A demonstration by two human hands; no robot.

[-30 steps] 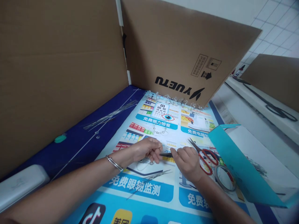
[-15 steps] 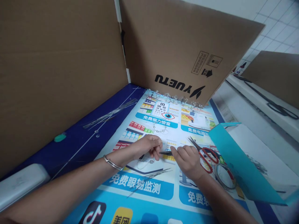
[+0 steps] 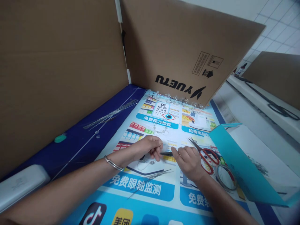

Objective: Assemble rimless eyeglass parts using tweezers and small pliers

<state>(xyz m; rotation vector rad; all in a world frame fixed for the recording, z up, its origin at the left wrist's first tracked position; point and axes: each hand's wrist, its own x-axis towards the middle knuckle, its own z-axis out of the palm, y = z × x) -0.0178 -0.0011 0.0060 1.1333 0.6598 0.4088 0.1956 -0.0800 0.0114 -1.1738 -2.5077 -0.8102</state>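
Our left hand [image 3: 148,149] curls its fingers over a clear beaded strand [image 3: 147,162], though we cannot tell whether they grip it. Our right hand [image 3: 188,163] has its fingers closed on dark tweezers [image 3: 167,154], tips toward the strand, which lies near the middle of the printed poster [image 3: 140,187]. Red-handled scissors [image 3: 209,157] lie just beside that hand. The strand looks light, limp and fragile, so we would pinch it gently at a bead.
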